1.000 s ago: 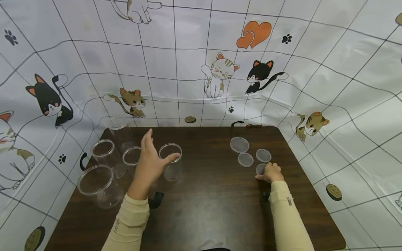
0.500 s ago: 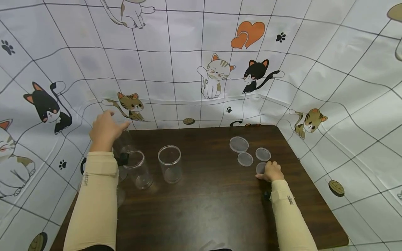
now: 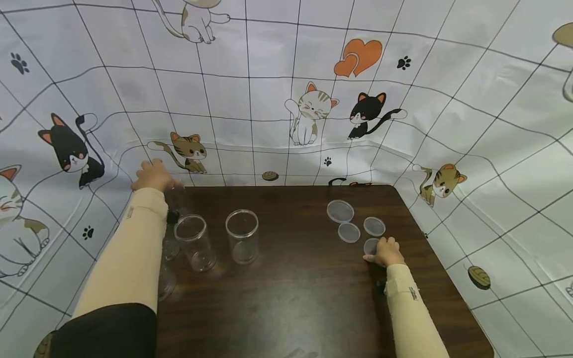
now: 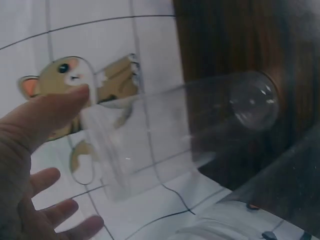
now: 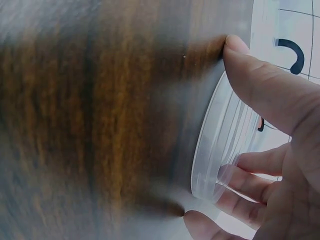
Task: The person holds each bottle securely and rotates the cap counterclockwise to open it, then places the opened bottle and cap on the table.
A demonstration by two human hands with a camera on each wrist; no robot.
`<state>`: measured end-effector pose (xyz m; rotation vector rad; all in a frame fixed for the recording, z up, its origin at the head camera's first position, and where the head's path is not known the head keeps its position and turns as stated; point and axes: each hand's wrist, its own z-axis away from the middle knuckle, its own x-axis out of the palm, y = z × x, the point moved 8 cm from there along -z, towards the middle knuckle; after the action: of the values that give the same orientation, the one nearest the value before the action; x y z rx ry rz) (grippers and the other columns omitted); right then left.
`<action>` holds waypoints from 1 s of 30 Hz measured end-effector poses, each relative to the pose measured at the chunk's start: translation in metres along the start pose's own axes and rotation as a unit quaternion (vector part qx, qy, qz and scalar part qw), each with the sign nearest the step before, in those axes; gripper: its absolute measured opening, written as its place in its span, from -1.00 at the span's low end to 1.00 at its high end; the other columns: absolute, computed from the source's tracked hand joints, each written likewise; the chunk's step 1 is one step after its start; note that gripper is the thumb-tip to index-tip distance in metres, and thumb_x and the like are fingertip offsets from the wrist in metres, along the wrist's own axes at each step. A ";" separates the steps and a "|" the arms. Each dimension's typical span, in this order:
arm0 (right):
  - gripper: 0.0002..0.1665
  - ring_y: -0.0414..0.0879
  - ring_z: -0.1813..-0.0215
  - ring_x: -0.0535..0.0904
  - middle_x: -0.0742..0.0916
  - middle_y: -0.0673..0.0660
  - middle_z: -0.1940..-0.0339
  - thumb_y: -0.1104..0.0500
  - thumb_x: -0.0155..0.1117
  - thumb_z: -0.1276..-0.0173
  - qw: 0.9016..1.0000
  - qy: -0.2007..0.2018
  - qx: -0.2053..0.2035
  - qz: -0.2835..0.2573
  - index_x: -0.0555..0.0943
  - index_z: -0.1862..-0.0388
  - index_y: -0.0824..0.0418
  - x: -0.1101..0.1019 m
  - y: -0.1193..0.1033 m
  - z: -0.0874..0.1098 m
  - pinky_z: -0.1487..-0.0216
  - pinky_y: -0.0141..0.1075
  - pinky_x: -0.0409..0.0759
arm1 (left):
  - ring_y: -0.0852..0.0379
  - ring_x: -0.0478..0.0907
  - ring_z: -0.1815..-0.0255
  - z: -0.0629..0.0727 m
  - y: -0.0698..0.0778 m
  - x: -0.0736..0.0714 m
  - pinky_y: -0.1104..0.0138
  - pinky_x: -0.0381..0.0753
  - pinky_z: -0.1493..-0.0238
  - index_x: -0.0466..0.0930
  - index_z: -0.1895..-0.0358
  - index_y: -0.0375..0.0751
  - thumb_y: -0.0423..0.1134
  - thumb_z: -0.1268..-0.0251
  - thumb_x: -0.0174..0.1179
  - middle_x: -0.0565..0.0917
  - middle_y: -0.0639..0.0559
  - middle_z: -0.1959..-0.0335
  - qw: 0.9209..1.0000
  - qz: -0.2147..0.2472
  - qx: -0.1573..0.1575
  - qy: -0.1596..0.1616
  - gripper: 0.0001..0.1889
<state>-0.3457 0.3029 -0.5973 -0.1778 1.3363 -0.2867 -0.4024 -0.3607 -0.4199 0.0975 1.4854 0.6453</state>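
At the back left, my left hand point(image 3: 151, 175) is around the top of a tall clear plastic jar point(image 4: 155, 140). In the left wrist view its thumb overlaps the jar's rim, and the other fingers are spread with a gap beside it. Two open clear jars point(image 3: 193, 242) point(image 3: 242, 236) stand upright to the right of the left arm. My right hand point(image 3: 387, 252) rests on the table at a small clear round lid point(image 5: 217, 140). In the right wrist view the thumb and a finger touch the tabletop, and other fingers lie behind the lid.
Three more clear lids point(image 3: 340, 211) point(image 3: 349, 232) point(image 3: 374, 226) lie flat just beyond the right hand. Further jars point(image 3: 167, 283) are partly hidden behind the left sleeve. A cat-print sheet point(image 3: 268, 99) surrounds the dark wooden table point(image 3: 286, 298).
My left hand has moved left and back, from above the nearer jars to the tall jar at the rear. The right hand has stayed at its lid.
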 end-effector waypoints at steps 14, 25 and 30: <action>0.12 0.47 -0.15 0.31 0.36 0.57 -0.03 -0.14 0.52 -0.25 1.000 -0.001 -0.004 0.015 0.23 -0.30 0.73 0.006 0.004 -0.012 -0.08 0.27 0.47 | -0.66 0.27 -0.30 -0.013 -0.022 0.014 -0.44 0.27 -0.23 -0.05 -0.52 -0.49 0.04 -0.26 0.38 0.27 -0.69 -0.32 0.997 -0.064 -0.012 -0.044 0.03; 0.13 0.48 -0.18 0.31 0.37 0.60 -0.07 -0.15 0.49 -0.28 1.000 -0.003 -0.004 0.016 0.20 -0.32 0.72 0.007 0.003 -0.011 -0.04 0.29 0.49 | -0.65 0.20 -0.31 0.007 0.023 -0.046 -0.59 0.06 -0.17 0.09 -0.57 -0.28 0.14 -0.21 0.31 0.18 -0.64 -0.39 0.990 0.018 0.082 0.112 -0.02; 0.18 0.55 -0.19 0.32 0.36 0.67 -0.12 -0.20 0.47 -0.28 1.000 0.006 0.025 0.013 0.14 -0.30 0.76 -0.003 0.001 -0.002 -0.05 0.34 0.46 | -0.53 0.24 -0.33 0.044 0.069 -0.080 -0.53 0.09 -0.15 0.02 -0.63 -0.12 0.18 -0.21 0.29 0.18 -0.54 -0.42 0.980 0.062 0.130 0.141 0.00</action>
<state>-0.3483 0.3050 -0.5952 -0.1168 1.3417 -0.2994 -0.3809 -0.3252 -0.3130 0.3123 1.8451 0.5780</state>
